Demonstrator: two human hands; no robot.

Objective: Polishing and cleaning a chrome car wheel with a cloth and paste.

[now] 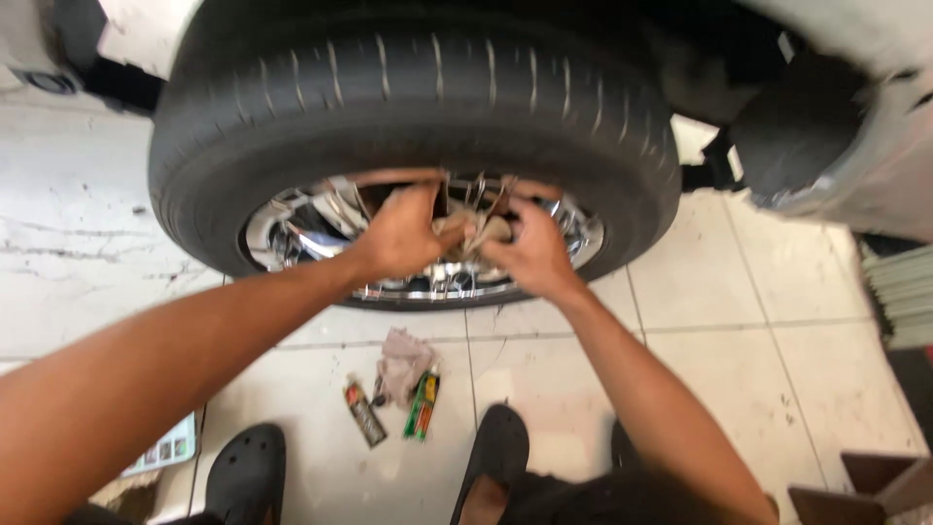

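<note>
A crumpled beige cloth rag (473, 231) sits bunched between both hands at the hub of the shiny chrome wheel rim (292, 228), near the centre of the view. It looks soft, light and limp, likely to fold or slip loose unless gathered in a wad; a pinch through its bulk seems the surest hold. The rim behind it is hard and slick, with spokes whose edges could snag the fabric.

The left hand (403, 233) comes in from 8 o'clock, wrist straight, fingers curled narrowly onto the rag's left side. The right hand (533, 255) reaches from 5 o'clock, fingers bent and closed on the rag's right side. Both forearms stretch forward and converge.

Around the rim, the black rubber tyre (408, 87) fills 12 o'clock. On the pale tiled floor (758, 321), at 6 o'clock, lie a second crumpled rag (400, 360), a small dark tube (364, 412) and a green tube (423, 405), flanked by black clogs (243, 472).
</note>
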